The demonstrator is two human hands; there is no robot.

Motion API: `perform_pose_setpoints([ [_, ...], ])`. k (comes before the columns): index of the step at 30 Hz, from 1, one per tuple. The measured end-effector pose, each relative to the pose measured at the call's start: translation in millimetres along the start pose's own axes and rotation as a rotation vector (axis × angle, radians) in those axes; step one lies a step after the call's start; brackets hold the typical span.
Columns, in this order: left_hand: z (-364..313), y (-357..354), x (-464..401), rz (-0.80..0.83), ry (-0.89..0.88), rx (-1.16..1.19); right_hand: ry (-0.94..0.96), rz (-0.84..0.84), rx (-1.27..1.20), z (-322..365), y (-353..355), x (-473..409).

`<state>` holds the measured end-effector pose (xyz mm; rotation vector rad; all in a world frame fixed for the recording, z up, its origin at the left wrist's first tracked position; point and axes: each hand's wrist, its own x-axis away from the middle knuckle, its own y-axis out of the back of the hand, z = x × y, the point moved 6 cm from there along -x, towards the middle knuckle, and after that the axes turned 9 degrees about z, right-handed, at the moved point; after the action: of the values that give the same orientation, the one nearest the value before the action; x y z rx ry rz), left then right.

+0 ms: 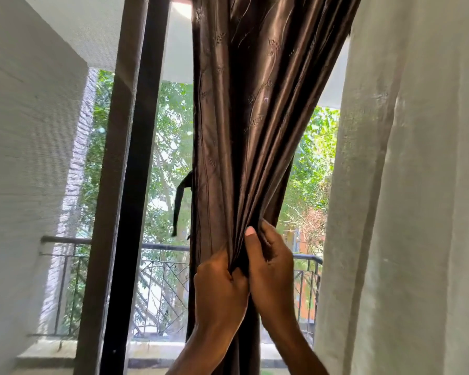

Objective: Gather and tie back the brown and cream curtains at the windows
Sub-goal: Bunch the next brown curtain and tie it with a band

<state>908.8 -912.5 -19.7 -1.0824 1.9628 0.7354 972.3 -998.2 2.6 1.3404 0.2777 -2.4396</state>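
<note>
Beyond the window glass there is a balcony with a dark metal railing (163, 247), green trees behind it and a white textured wall (30, 147) on the left. A dark brown window frame post (125, 185) runs from top to bottom left of centre.

From my head camera I see two curtains. One is the glossy brown satin curtain with embroidered sprigs (244, 104), hanging in the middle and pulled into tight vertical pleats that narrow towards my hands. The other is the pale cream woven curtain (406, 185), hanging loose along the right edge, beside the brown one and apart from it at hand height.

Both my hands are on the brown curtain, side by side and touching each other at the gathered waist of the cloth. My left hand (220, 288) is curled into a fist around the bunched folds from the left, knuckles facing me, the fabric squeezed inside. My right hand (271, 263) wraps the same bundle from the right, fingers closed behind the pleats and the thumb (251, 234) pressed up against the front of them, its nail showing. Neither grip has any slack; each is narrow and full of cloth.

One thin dark fabric tie strap (180, 201) hangs at the left edge of the brown curtain, above my hands, dangling free against the bright window.
</note>
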Motion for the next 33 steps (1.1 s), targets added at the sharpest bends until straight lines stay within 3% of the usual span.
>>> perform_pose_setpoints([
  [4, -6, -6, 5, 0.089, -0.057, 0.068, 0.042, 0.113, 0.077, 27, -13, 5],
  [7, -6, 0, 4, 0.195, -0.080, 0.169, 0.104, 0.022, 0.315, 32, -13, -3],
  [11, 6, 9, -11, 0.603, -0.005, 0.535, 0.152, -0.076, 0.593, 26, -9, -13],
  [12, 8, 14, -18, 0.635, 0.049, 0.637, 0.172, -0.074, 0.602, 27, -9, -14],
  [14, 6, 25, -36, 0.605, 0.123, 0.731, 0.216, -0.038, 0.600, 29, -14, -14],
  [18, -23, 31, -72, 0.561, 0.086, 0.579, 0.229, 0.035, 0.565, 31, -24, -16],
  [23, -36, 29, -104, 0.284, 0.094, -0.105, 0.246, 0.214, 0.347, 26, -21, -28],
  [26, -44, 33, -111, 0.118, 0.125, -0.276, 0.229, 0.340, 0.121, 24, -11, -38],
  [29, -50, 32, -111, 0.109, 0.128, -0.289, 0.008, 0.234, -0.219, 13, 10, -60],
  [33, -52, 30, -110, 0.125, 0.093, -0.237, -0.207, 0.047, -0.465, -8, 22, -94],
])
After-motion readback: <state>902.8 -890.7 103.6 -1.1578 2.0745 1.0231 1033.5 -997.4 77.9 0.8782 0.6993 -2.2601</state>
